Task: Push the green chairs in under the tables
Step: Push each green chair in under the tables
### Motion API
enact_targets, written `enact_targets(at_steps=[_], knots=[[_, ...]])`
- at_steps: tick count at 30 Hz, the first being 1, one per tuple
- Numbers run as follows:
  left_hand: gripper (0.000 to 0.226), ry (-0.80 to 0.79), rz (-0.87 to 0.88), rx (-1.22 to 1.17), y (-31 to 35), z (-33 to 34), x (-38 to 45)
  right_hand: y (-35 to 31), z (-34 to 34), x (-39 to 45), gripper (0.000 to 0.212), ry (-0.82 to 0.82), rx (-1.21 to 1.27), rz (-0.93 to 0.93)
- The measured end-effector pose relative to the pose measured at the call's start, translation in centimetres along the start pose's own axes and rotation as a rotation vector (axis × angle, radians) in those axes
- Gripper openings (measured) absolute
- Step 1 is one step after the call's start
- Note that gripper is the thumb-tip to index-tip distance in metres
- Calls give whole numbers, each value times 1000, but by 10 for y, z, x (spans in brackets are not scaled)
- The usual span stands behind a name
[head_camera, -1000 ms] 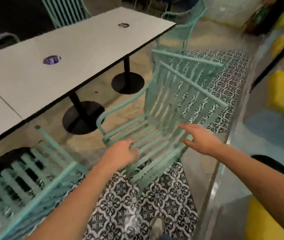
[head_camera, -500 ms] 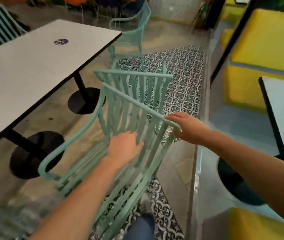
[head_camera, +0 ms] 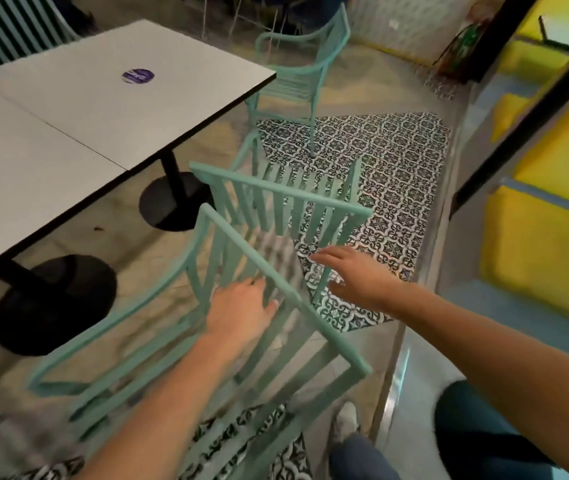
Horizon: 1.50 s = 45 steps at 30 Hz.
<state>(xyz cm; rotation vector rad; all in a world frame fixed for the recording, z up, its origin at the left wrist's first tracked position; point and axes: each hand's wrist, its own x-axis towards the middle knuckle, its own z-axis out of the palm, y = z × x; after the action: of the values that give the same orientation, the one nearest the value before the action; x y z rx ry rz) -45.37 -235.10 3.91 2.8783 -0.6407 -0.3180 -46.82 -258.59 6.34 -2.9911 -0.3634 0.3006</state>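
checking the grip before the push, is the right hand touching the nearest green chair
Apart. The head view shows the right hand open beyond the nearest green chair's top rail, patterned floor tile visible between them.

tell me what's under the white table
Under the table stand two black round pedestal bases on bare floor. No chair is under it. The tabletop hides whatever lies further left.

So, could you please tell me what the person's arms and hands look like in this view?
Both forearms are bare up to the frame's edge, with no sleeves showing. The left hand and right hand wear no gloves, and no rings, watch or bracelets are visible. Motion blur softens the finer detail.
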Motion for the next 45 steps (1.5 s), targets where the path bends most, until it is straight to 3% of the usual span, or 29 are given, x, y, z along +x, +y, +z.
enact_targets(at_steps=[6, 12, 16, 19, 26, 33, 38, 42, 45], knots=[[47, -47, -203, -44, 11, 19, 38, 49, 17, 59, 63, -97, 7, -181], [47, -31, -510, 30, 54, 35, 63, 78, 34, 128, 59, -165, 41, -598], [49, -48, -716, -48, 79, 44, 57, 64, 37, 147, 61, -204, 22, -812], [52, -53, -881, -292, 88, 57, 48, 42, 29, 161, 65, -244, -62, -967], [57, 26, -1000, -486, 114, 91, 31, 16, 47, 192, 70, -362, -278, -1155], [56, 84, -1244, -612, 125, 102, 60, -16, 49, 274, 81, -502, -425, -1489], [50, 130, -1505, -637, 150, 106, 85, -30, 48, 324, 107, -489, -614, -1711], [59, 110, -1710, -646, 163, 105, 105, -43, 47, 352, 92, -379, -593, -1811], [58, 94, -1778, -566, 168, 113, 111, -53, 47, 363, 91, -285, -538, -1892]])
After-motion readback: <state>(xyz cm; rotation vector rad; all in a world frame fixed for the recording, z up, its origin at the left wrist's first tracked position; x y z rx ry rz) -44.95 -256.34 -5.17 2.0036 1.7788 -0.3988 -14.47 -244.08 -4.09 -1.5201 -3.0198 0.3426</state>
